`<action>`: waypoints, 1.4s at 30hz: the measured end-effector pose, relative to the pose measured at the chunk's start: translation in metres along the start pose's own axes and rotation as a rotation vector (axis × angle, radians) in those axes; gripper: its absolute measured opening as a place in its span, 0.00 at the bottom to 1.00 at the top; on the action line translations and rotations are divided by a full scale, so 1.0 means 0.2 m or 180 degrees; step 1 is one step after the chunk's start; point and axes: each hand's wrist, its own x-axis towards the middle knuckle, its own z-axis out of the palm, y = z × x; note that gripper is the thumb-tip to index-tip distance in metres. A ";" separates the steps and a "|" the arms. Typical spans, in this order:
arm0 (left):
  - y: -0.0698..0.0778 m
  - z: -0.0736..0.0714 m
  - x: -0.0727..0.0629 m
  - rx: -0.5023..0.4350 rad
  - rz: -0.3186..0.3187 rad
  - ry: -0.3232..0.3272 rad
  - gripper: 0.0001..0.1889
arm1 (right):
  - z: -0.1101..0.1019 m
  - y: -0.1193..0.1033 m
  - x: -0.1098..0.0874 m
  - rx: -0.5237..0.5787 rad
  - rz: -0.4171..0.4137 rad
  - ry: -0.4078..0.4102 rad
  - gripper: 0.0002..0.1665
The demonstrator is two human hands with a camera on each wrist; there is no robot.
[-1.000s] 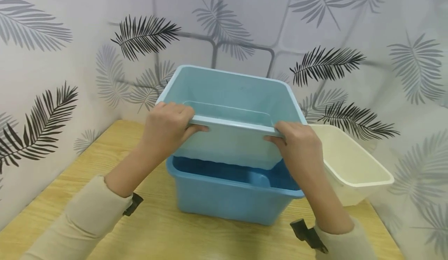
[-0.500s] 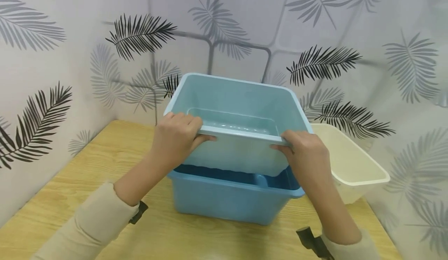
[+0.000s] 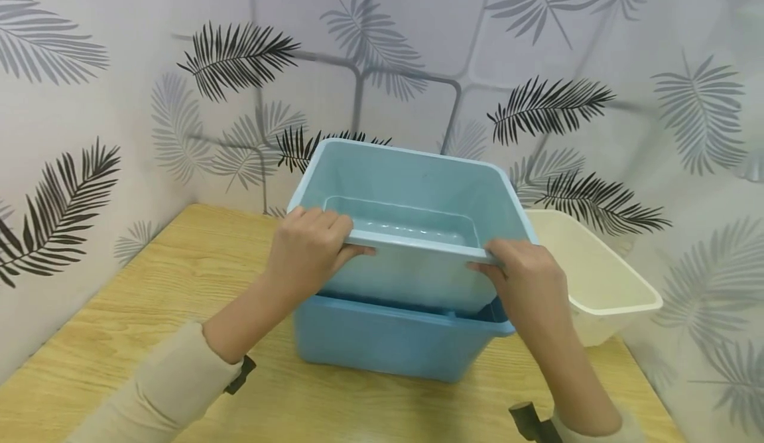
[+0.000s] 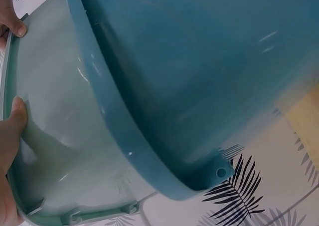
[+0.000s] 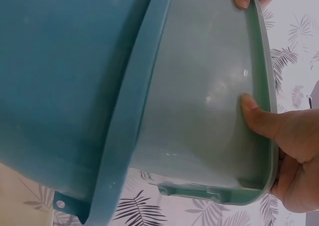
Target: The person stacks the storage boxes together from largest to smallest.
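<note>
A light blue plastic bin point(image 3: 412, 274) is held tilted, its lower part inside a darker blue bin point(image 3: 388, 340) that stands on the table. My left hand point(image 3: 310, 247) grips the near rim at the left, fingers over the edge and thumb beneath on the outer wall. At the right end of that rim, my right hand point(image 3: 528, 277) holds on in the same way. Both wrist views show the light bin's wall point(image 4: 65, 111) passing behind the darker bin's rim point(image 5: 132, 101), with a thumb pressed on it. The light bin's underside is hidden.
A cream bin point(image 3: 597, 264) stands at the right on the wood-grain table point(image 3: 239, 257), partly behind my right hand. Leaf-patterned wall covering point(image 3: 418, 38) rises behind the table and along both sides.
Both hands have moved down and slightly right with the light blue bin. It sits deeper in the darker bin, and less of the darker bin's inside shows.
</note>
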 end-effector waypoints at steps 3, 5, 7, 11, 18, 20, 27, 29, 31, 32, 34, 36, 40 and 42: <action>0.01 0.01 -0.01 0.0009 0.0032 0.0037 0.26 | 0.01 0.00 -0.02 0.0012 -0.0020 0.0039 0.13; 0.01 0.01 -0.01 0.0006 0.0046 0.0060 0.26 | 0.01 0.01 -0.03 0.0009 -0.0047 0.0065 0.13; 0.02 0.02 -0.02 -0.0003 0.0053 0.0081 0.26 | 0.02 0.01 -0.04 0.0004 -0.0080 0.0085 0.14; 0.03 0.02 -0.03 -0.0015 0.0059 0.0086 0.26 | 0.03 0.02 -0.05 -0.0019 -0.0130 0.0097 0.14; 0.03 0.04 -0.07 0.0027 0.0077 0.0067 0.27 | 0.06 0.02 -0.08 0.0043 -0.0206 0.0091 0.16; 0.04 0.04 -0.08 0.0055 0.0096 0.0070 0.27 | 0.07 0.02 -0.09 0.0047 -0.0234 0.0105 0.16; 0.05 0.06 -0.11 0.0078 0.0116 0.0051 0.26 | 0.10 0.04 -0.12 0.0007 -0.0280 0.0178 0.16; 0.05 0.07 -0.12 0.0096 0.0123 0.0045 0.27 | 0.11 0.04 -0.13 0.0008 -0.0282 0.0184 0.17; 0.06 0.07 -0.13 0.0112 0.0133 0.0048 0.27 | 0.13 0.05 -0.14 0.0011 -0.0281 0.0196 0.17; 0.06 0.08 -0.14 0.0114 0.0140 0.0055 0.26 | 0.13 0.05 -0.15 0.0018 -0.0272 0.0190 0.17; 0.06 0.08 -0.15 0.0115 0.0151 0.0062 0.26 | 0.14 0.05 -0.16 0.0028 -0.0249 0.0184 0.17; 0.06 0.09 -0.15 0.0117 0.0158 0.0074 0.26 | 0.15 0.05 -0.17 0.0031 -0.0246 0.0191 0.17; 0.07 0.10 -0.17 0.0134 0.0167 0.0067 0.26 | 0.17 0.05 -0.19 0.0038 -0.0233 0.0176 0.17; 0.07 0.10 -0.18 0.0137 0.0172 0.0046 0.26 | 0.17 0.05 -0.19 0.0041 -0.0217 0.0159 0.17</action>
